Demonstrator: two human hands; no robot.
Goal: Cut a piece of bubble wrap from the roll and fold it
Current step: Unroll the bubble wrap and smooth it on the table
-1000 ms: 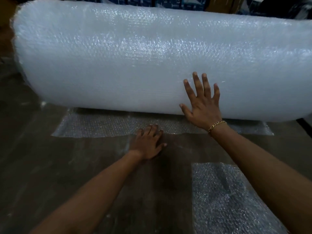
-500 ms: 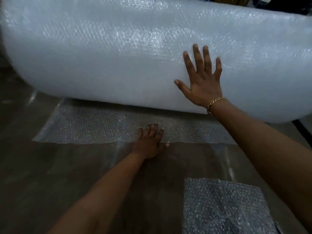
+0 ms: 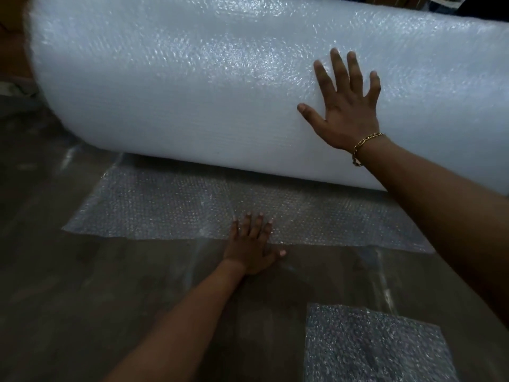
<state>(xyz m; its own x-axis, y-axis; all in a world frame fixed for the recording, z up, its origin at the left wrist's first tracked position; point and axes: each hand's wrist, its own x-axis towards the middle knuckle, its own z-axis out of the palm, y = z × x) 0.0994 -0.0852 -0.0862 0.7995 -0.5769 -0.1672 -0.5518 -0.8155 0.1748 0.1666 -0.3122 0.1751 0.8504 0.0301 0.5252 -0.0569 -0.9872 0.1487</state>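
Your right hand (image 3: 347, 111) lies flat on the front of the bubble wrap roll (image 3: 192, 92), fingers spread, thumb wide. Your left hand (image 3: 253, 244) presses the free edge of the unrolled sheet (image 3: 165, 208) to the dark surface (image 3: 82, 299), fingers straight and close together. This looks like paying out length, with no cut yet. Push the roll away squarely so it doesn't skew, and bear down with the left palm so the edge doesn't drag. A folded piece (image 3: 371, 346) sits nearer you, apart from the sheet.
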